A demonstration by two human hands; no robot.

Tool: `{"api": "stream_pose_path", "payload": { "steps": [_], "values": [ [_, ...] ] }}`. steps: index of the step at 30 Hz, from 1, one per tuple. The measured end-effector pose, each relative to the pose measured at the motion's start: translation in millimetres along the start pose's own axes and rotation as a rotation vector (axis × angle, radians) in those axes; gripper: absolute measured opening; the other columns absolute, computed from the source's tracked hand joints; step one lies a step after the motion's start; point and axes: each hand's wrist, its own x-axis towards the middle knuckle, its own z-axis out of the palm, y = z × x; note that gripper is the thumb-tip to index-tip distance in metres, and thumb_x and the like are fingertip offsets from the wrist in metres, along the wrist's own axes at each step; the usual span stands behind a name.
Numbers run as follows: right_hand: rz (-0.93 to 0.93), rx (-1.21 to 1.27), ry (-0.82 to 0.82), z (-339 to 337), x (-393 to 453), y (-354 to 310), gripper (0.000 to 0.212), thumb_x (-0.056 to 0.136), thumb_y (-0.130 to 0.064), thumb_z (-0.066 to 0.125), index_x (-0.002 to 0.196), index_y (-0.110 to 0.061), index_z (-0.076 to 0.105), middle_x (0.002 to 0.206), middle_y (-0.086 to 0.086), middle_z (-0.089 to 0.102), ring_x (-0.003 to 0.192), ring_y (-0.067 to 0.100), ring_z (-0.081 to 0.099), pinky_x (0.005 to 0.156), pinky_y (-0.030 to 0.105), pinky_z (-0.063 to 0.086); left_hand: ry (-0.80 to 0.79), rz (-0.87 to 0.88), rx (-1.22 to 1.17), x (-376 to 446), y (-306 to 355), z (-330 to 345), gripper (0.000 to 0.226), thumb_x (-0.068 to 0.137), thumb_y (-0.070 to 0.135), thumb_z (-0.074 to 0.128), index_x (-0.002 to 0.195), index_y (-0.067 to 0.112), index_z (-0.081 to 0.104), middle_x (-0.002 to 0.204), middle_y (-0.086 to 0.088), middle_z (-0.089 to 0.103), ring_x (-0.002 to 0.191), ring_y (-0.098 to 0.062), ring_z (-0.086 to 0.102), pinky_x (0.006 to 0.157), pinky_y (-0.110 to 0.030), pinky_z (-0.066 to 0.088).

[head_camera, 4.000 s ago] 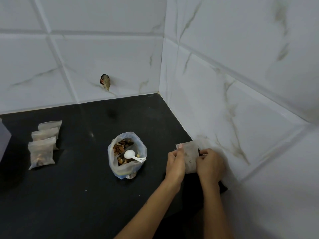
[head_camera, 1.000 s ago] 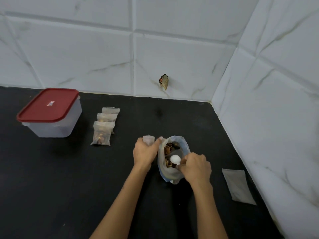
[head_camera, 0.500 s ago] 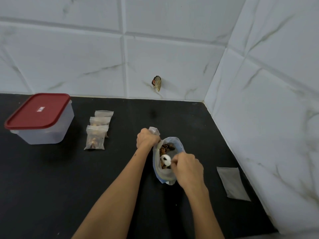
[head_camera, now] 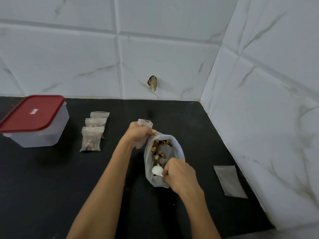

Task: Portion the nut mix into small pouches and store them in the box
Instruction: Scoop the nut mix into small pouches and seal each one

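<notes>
Over the nut bag (head_camera: 174, 149), hands grip: left (head_camera: 139, 133) an empty pouch (head_camera: 144, 123), right (head_camera: 179, 173) the white spoon (head_camera: 157, 170).

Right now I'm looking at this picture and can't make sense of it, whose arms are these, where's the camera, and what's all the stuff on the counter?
The camera sits on a person's head, looking down at their own bare hands; there is no machine. The left hand grips a small empty pouch. The right hand holds a white scoop inside an open bag of nut mix. On the black counter lie three filled pouches in a row, a clear box with a red lid, still closed, and flat spare pouches by the tiled wall.
</notes>
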Motion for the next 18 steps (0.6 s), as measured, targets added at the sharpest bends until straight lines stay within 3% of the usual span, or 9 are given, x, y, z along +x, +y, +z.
{"api": "stream_pose_path", "payload": {
  "steps": [3, 8, 14, 18],
  "values": [
    [-0.006, 0.002, -0.005, 0, 1, 2, 0.026, 0.090, -0.024, 0.060, 0.115, -0.017, 0.060, 0.109, 0.003, 0.063, 0.099, 0.018, 0.060, 0.091, 0.037, 0.050, -0.089, -0.037, 0.008, 6, 1, -9, 0.030, 0.081, 0.008, 0.070, 0.107, 0.010, 0.056, 0.106, -0.011, 0.058, 0.091, -0.021, 0.058, 0.068, -0.032, 0.049],
    [-0.004, 0.004, 0.004, -1, 2, 5, 0.026, 0.089, -0.025, 0.061, 0.114, -0.018, 0.062, 0.107, 0.002, 0.064, 0.096, 0.018, 0.061, 0.089, 0.037, 0.050, -0.148, -0.045, 0.112, 14, -1, -19, 0.056, 0.075, 0.013, 0.075, 0.126, 0.009, 0.051, 0.114, -0.011, 0.055, 0.103, -0.026, 0.057, 0.087, -0.041, 0.051],
    [-0.002, -0.002, 0.009, -1, 4, 6, 0.026, 0.089, -0.026, 0.061, 0.114, -0.018, 0.061, 0.109, 0.001, 0.063, 0.098, 0.018, 0.060, 0.091, 0.038, 0.049, -0.190, 0.000, 0.176, 16, 4, -19, 0.046, 0.079, 0.011, 0.072, 0.121, 0.009, 0.053, 0.114, -0.010, 0.054, 0.098, -0.021, 0.056, 0.079, -0.033, 0.048],
    [-0.012, -0.028, 0.046, -2, 3, 7, 0.024, 0.090, -0.029, 0.059, 0.112, -0.020, 0.063, 0.106, 0.000, 0.065, 0.096, 0.017, 0.061, 0.091, 0.037, 0.048, -0.156, 0.019, 0.224, 20, 0, -15, 0.039, 0.077, 0.007, 0.072, 0.112, 0.007, 0.056, 0.107, -0.007, 0.056, 0.099, -0.021, 0.057, 0.087, -0.037, 0.049]
  ]
}}
